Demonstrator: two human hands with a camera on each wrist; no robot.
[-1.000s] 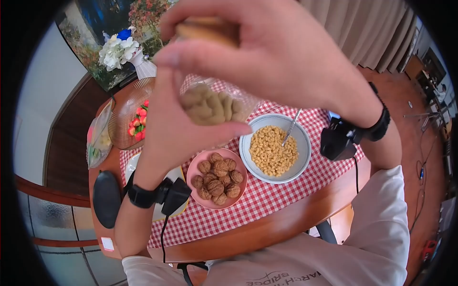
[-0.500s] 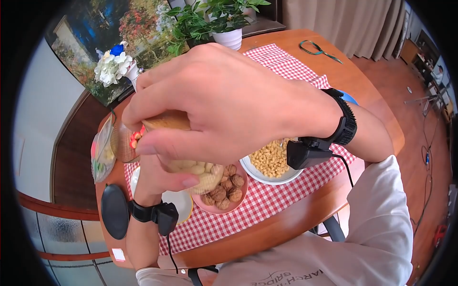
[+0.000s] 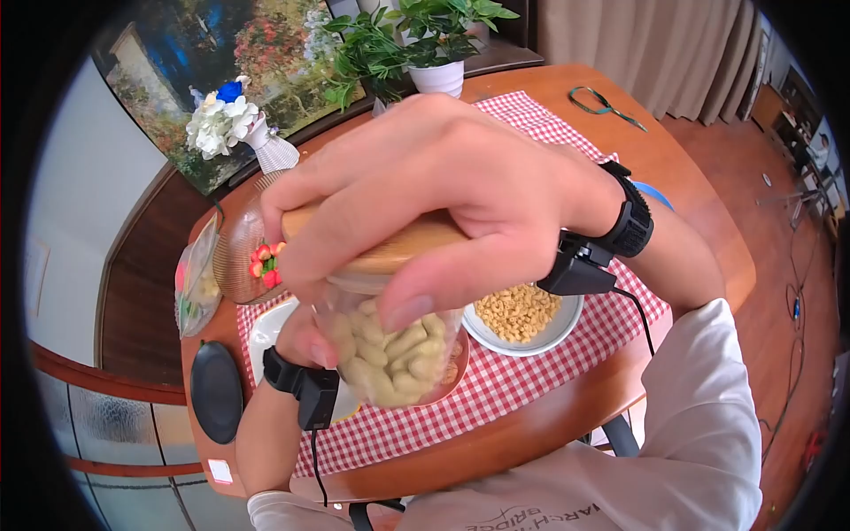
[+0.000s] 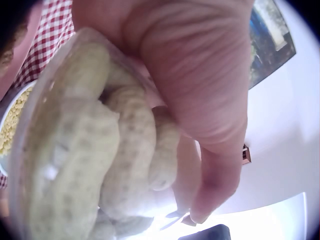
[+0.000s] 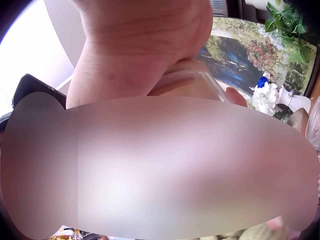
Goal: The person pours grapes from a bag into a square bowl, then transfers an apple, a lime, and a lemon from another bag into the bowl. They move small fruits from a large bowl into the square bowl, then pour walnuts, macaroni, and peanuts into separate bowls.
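Note:
A clear jar (image 3: pixel 394 358) of unshelled peanuts, with a wooden lid (image 3: pixel 412 245), is held up over the table. My right hand (image 3: pixel 452 181) grips the lid from above, fingers over the far side and thumb at the near side. Lower down, my left hand (image 3: pixel 305 341) holds the jar's left side, partly hidden behind it. In the left wrist view, peanuts (image 4: pixel 130 145) show through the wall beside my left hand (image 4: pixel 195 75). The right wrist view shows my right hand (image 5: pixel 135 50) near the lid (image 5: pixel 182 89); a blurred patch hides much there.
Behind the jar, a pink plate (image 3: pixel 456 380) is mostly covered. A bowl of cereal (image 3: pixel 518 314) stands right of it on the checked cloth (image 3: pixel 496 389). Red fruits (image 3: pixel 266 265), a black oval object (image 3: pixel 216 391) and a flower vase (image 3: pixel 273 149) are left; a potted plant (image 3: pixel 438 78) stands behind.
Both hands came down with the jar from their raised position a second ago. Since half a second ago, the right fingers have spread over the lid, and more of the jar shows.

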